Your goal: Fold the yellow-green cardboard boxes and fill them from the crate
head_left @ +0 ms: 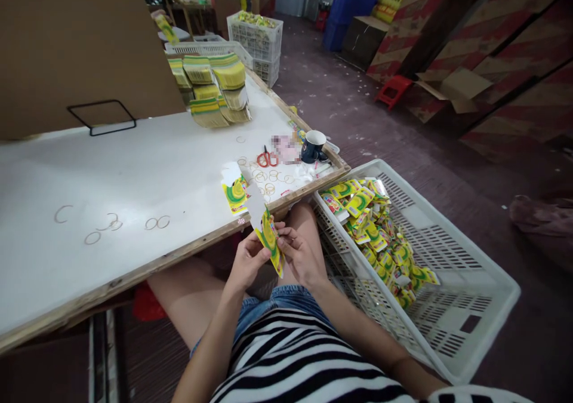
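Observation:
My left hand (246, 262) and my right hand (301, 254) are both closed on a stack of yellow-green printed packets (271, 239), held just below the table's front edge, above my lap. A white card end sticks up from the stack. On the table edge right above lies another small pile of the same packets (235, 193). To my right a white plastic crate (465, 283) holds several loose packets (380, 236).
The white table (111, 170) carries loose rubber bands (268, 182), red scissors (267, 158), a dark mug (313, 146) and bundled packet stacks (215, 89) at the back. A black wire frame (102, 116) stands against a brown board. More crates (257, 39) stand behind; a red stool (393, 89) is on the floor.

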`<state>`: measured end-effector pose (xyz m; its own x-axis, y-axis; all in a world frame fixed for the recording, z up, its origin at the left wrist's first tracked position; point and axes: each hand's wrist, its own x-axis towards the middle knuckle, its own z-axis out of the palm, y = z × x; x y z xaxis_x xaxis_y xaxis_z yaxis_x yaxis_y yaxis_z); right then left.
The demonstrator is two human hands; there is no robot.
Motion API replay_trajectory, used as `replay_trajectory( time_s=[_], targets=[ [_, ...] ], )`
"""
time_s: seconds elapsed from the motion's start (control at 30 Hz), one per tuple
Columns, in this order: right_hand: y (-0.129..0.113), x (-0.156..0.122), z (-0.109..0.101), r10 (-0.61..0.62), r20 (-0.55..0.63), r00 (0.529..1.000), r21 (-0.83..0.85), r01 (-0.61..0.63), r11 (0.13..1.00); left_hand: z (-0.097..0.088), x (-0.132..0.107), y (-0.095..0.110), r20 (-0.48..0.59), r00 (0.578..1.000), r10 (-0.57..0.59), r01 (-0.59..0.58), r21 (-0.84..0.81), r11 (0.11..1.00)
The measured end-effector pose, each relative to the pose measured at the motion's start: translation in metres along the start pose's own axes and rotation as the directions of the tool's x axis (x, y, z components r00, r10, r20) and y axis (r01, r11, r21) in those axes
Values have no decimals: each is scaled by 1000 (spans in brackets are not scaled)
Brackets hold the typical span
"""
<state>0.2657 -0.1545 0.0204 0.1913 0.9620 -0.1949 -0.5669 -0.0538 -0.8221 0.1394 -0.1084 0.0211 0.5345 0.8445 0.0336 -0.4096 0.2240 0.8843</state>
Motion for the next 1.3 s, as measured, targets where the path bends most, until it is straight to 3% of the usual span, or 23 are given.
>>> replay_trajectory(
  time_s=[0.13, 0.27, 0.3, 0.37, 0.43, 0.5, 0.53, 0.6, 0.83, 1.03, 1.1, 1.2, 1.3],
  targets=[
    [-1, -4, 1, -82, 22, 996, -231, 85, 969, 3, -2, 3, -33, 999, 8, -7, 26, 1000],
    [-6, -6, -4, -161, -20, 987, -417, 138, 898, 9, -4, 9, 30, 999, -32, 33, -39, 999],
    [-8, -7, -5, -236, -60, 970, -482, 179, 858, 11, -5, 11, 29, 998, -48, 50, -71, 996],
    [-16, -8, -6, -454, -81, 887, -643, 302, 704, 14, -8, 14, 15, 995, -98, 100, -148, 984],
    [-25, -10, -6, -591, 62, 804, -761, 421, 494, 16, -10, 16, 30, 985, -172, 174, -210, 962],
    [-32, -10, -4, -549, 273, 790, -781, 515, 353, 18, -13, 19, 59, 969, -241, 249, -242, 938],
    [-35, -10, -3, -499, 346, 794, -767, 546, 337, 19, -14, 20, 69, 961, -266, 275, -254, 927],
    [-38, -9, 0, -441, 398, 805, -737, 567, 369, 19, -15, 21, 74, 951, -300, 309, -278, 910],
    [-38, -5, 2, -477, 355, 804, -743, 552, 379, 10, -19, 24, 104, 922, -374, 388, -270, 881],
    [-42, 0, 1, -324, 214, 921, -583, 387, 714, 11, -20, 25, 148, 926, -347, 369, -171, 913],
    [-41, 2, 3, -334, 165, 928, -524, 369, 767, 14, -19, 23, 111, 936, -335, 349, -151, 925],
    [-33, 2, 8, -432, 61, 900, -527, 397, 751, 14, -17, 16, -41, 960, -278, 270, -136, 953],
    [-24, -2, 12, -346, 67, 936, -564, 322, 761, 11, -15, 8, -199, 965, -170, 162, -58, 985]
  ],
)
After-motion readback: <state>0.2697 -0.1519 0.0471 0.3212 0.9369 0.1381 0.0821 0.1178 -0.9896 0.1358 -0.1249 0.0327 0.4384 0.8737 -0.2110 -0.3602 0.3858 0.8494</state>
